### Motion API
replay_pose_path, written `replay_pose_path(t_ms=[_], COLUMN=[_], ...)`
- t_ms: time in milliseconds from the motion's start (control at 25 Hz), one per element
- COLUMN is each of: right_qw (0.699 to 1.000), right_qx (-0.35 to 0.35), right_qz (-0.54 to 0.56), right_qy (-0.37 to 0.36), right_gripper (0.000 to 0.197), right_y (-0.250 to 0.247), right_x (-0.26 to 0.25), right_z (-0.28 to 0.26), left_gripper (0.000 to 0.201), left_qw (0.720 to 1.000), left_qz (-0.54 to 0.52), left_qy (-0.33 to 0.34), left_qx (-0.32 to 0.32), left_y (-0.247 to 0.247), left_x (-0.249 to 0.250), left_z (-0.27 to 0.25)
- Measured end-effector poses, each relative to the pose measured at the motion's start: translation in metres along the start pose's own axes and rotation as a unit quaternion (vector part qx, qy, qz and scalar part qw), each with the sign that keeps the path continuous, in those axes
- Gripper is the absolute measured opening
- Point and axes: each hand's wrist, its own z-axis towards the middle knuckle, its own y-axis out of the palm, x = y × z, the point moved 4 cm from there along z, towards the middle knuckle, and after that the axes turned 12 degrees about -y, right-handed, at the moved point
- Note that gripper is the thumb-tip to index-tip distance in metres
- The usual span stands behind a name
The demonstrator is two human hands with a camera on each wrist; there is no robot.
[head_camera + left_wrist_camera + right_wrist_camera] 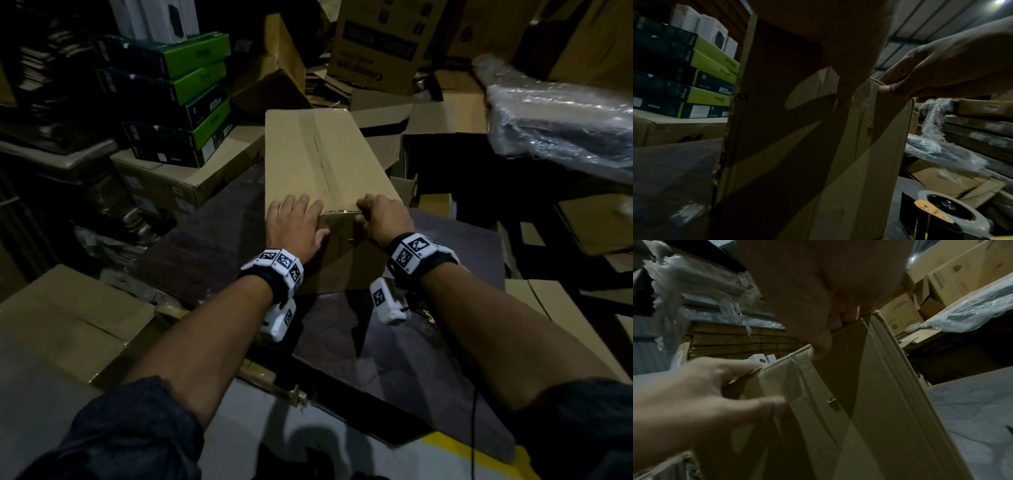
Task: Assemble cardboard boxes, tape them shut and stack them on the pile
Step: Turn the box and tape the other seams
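A closed brown cardboard box point(329, 161) lies lengthwise on a dark table point(205, 246). Clear tape point(320, 154) runs along its top seam and folds over the near edge point(797, 369). My left hand point(294, 219) lies flat on the box's near top corner, fingers spread, thumb down on the front face. My right hand point(380, 216) sits at the near top edge beside the seam, fingers curled over the top. Its thumb point(820, 340) presses on the front face by the tape end. In the left wrist view a tape dispenser point(947, 211) lies on the table to the right of the box point(797, 146).
Stacked green-and-black product boxes point(181, 78) stand at the back left on a carton. More cartons and loose flaps crowd behind the box. A plastic-wrapped bundle point(561, 123) lies at the right. A closed carton point(68, 325) sits low at the near left.
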Motion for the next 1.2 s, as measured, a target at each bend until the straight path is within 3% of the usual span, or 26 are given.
replay_pose_path(t_ms=[240,360,560,680,800,1080,1200], right_qw=[0.999,0.997,0.992,0.991,0.991,0.989,0.988], right_qx=[0.001,-0.007,-0.003,-0.009,-0.007,-0.036,0.008], right_qz=[0.011,-0.01,-0.029,-0.029,-0.031,0.011,0.038], right_qy=[-0.031,-0.076,-0.121,-0.127,-0.128,-0.142,-0.148], right_gripper=[0.023,0.035,0.041,0.041,0.043,0.046,0.045], right_y=[0.007,0.009,0.005,0.002,0.001,0.006,0.004], right_x=[0.011,0.015,0.017,0.018,0.017,0.023,0.025], right_z=[0.016,0.016,0.012,0.01,0.009,0.014,-0.006], left_gripper=[0.065,0.063,0.073,0.066,0.057,0.065,0.067], left_qw=[0.995,0.992,0.994,0.996,0.994,0.994,0.993], left_qz=[-0.004,0.004,0.026,0.021,0.017,0.055,0.061], left_qy=[-0.094,-0.119,-0.097,-0.074,-0.09,-0.095,-0.102], left_qx=[0.028,0.035,0.042,0.053,0.053,0.03,0.008], left_y=[-0.002,0.002,0.005,0.005,0.007,0.008,0.006], left_x=[0.021,0.027,0.025,0.022,0.023,0.027,0.031], left_z=[0.009,0.01,0.007,0.004,0.003,0.003,0.001])
